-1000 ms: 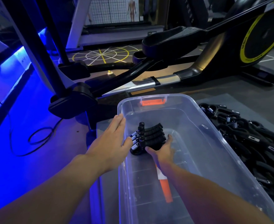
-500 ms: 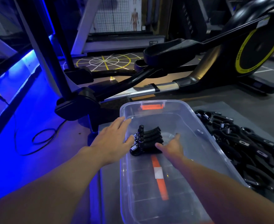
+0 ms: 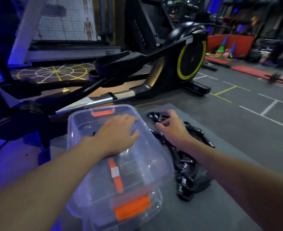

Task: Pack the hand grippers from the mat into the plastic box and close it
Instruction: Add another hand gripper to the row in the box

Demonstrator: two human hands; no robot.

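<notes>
**HAND GRIPPER TRANSFER: PICK FROM PILE, BOX STEADIED**

**Location.** The hand grippers (image 3: 185, 165) lie in a tangled black pile on the grey mat (image 3: 234, 160), right of centre in the frame. The pile sits just beside the right wall of the plastic box (image 3: 155, 147). The box stands open-topped in the lower centre, with an orange latch (image 3: 102, 112) at its far end and another at its near end. A dark shape shows inside the box beside the left wrist, but blur prevents identification.

**Hand state.** The left hand (image 3: 117, 132) lies palm down across the far part of the box opening, fingers straight and slightly spread, gripping nothing. The right hand (image 3: 172, 127) is over the far end of the pile, fingers curled downward among the grippers. Whether they have closed on one cannot be told.

**Handling.** Each gripper is judged rigid: two moulded handles joined by a steel coil spring. A single unit should be light, but interlocked handles will likely drag neighbours out of the pile. The recommended hold is around both handles together, near the spring, lifting clear before crossing to the box. The box is judged thin-walled, light and liable to slide, so a steadying palm at its rim is advisable. Most of the pile is on the mat, so closing is some way off.
</notes>
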